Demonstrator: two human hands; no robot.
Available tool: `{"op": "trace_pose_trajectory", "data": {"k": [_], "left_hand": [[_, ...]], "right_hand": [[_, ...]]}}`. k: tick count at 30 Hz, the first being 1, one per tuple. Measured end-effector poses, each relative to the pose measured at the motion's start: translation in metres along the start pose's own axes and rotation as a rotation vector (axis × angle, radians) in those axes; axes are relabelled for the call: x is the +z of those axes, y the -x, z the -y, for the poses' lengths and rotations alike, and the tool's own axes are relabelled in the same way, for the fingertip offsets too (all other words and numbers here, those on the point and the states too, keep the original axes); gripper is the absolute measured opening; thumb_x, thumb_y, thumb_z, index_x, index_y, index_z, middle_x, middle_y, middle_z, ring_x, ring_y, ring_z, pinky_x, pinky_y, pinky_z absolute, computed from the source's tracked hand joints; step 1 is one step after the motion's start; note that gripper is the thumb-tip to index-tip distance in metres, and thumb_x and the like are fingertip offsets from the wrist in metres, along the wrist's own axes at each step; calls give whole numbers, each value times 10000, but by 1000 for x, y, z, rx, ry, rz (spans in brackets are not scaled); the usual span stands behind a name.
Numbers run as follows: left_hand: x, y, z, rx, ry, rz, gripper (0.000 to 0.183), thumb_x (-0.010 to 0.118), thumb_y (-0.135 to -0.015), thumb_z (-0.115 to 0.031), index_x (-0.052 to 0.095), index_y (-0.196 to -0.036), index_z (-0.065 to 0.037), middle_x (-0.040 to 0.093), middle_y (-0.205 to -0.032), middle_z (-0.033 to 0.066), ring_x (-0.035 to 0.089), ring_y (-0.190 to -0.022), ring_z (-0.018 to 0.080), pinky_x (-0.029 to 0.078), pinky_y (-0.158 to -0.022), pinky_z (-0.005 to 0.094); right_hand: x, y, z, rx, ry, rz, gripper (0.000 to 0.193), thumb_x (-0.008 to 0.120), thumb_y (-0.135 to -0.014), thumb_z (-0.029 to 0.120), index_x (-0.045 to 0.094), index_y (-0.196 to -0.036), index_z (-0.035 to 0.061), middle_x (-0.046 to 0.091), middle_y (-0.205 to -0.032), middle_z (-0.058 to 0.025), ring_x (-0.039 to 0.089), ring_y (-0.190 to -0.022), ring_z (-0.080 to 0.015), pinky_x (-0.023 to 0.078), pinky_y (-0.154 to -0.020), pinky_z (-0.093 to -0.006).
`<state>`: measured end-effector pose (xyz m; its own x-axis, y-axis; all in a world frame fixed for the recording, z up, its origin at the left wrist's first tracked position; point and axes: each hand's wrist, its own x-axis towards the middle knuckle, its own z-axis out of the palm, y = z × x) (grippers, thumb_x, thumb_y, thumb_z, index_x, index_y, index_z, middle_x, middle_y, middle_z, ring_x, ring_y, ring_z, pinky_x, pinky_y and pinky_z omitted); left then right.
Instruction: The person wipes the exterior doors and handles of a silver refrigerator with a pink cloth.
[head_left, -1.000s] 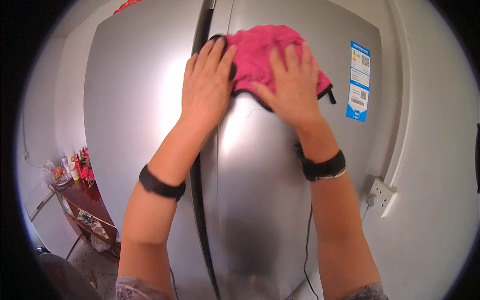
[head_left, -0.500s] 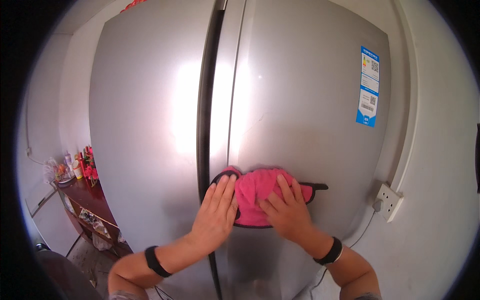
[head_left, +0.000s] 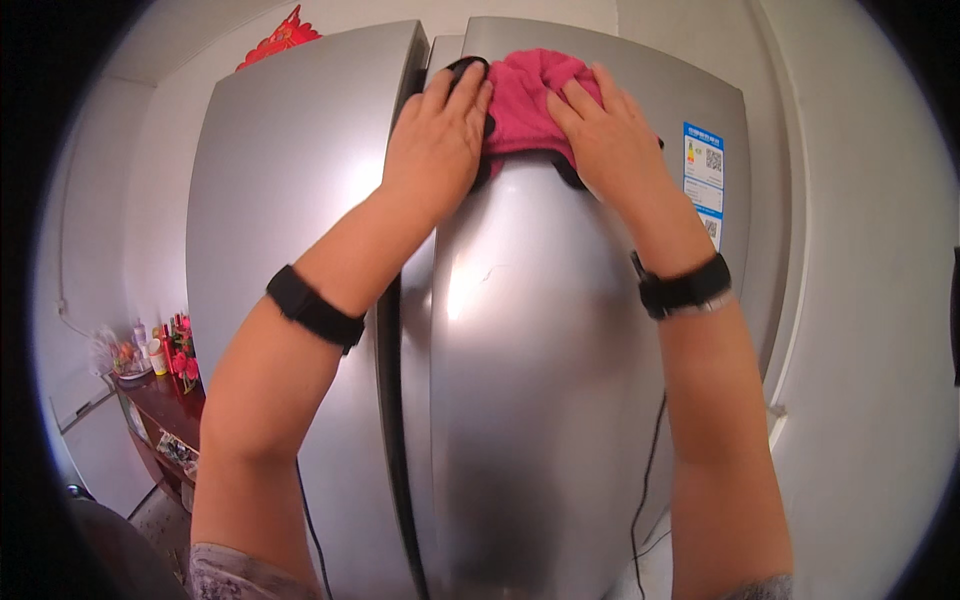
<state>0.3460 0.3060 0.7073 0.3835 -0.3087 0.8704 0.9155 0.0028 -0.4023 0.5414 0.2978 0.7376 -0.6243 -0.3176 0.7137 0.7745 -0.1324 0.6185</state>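
Note:
Near the top of the silver refrigerator's right door (head_left: 540, 360), a pink cloth (head_left: 528, 105) with black edging lies bunched against the metal. My left hand (head_left: 440, 130) presses the cloth's left end beside the dark gap between the doors, fingers pointing up. On the cloth's right side, my right hand (head_left: 612, 135) grips a fold with its fingers bent into it. Both arms reach up, with a black band (head_left: 315, 308) on the left forearm and another black band (head_left: 685, 288) at the right wrist.
The refrigerator's left door (head_left: 290, 180) stands beyond my left arm. A blue and white label (head_left: 703, 165) is stuck on the right door. At the left, a dark wooden cabinet (head_left: 165, 405) carries bottles and red flowers (head_left: 187, 365). A black cord (head_left: 645, 490) hangs at the right.
Both hands have moved up the right door with the pink cloth, from about mid-height to near its top edge. The view has tilted up, and a red decoration shows more above the refrigerator.

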Motion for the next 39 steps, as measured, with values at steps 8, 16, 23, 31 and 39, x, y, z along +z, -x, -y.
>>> {"op": "trace_pose_trajectory", "data": {"k": [8,16,23,31,39], "left_hand": [[44,-61,19,-388,231,12,493,492,-811,-76,384,-1291,-44,347,-1359,126,390,-1163,350,338,-982,404],[85,-144,-48,-124,343,-267,552,571,-806,-291,396,-1284,-78,397,-1295,187,403,-1162,345,325,-984,399],[76,-164,-117,26,353,-48,501,501,-826,-304,403,-1290,-142,354,-1350,150,321,-1245,332,287,-1008,407],[34,-86,-126,138,393,81,499,538,-827,-287,427,-1271,-89,351,-1352,160,326,-1237,323,281,-1020,382],[-21,45,-118,151,530,80,517,625,-695,-152,501,-1176,-8,386,-1288,217,375,-1173,371,306,-998,423]], "right_hand": [[30,-46,-32,26,-163,-11,416,457,-793,66,510,-1196,155,486,-1210,-46,352,-1236,-291,297,-1005,-423],[23,-8,-139,305,-113,36,452,457,-789,56,466,-1234,128,492,-1211,-121,397,-1178,-338,355,-953,-433],[7,35,-170,555,-53,194,456,466,-795,116,421,-1242,44,456,-1238,-152,383,-1182,-356,339,-975,-404],[-32,68,-88,713,-30,372,469,481,-786,103,393,-1226,-33,401,-1244,-249,351,-1173,-442,309,-989,-454],[-78,139,53,679,-61,411,594,588,-732,123,368,-1252,-63,349,-1269,-301,270,-1222,-487,237,-1028,-497]]}}
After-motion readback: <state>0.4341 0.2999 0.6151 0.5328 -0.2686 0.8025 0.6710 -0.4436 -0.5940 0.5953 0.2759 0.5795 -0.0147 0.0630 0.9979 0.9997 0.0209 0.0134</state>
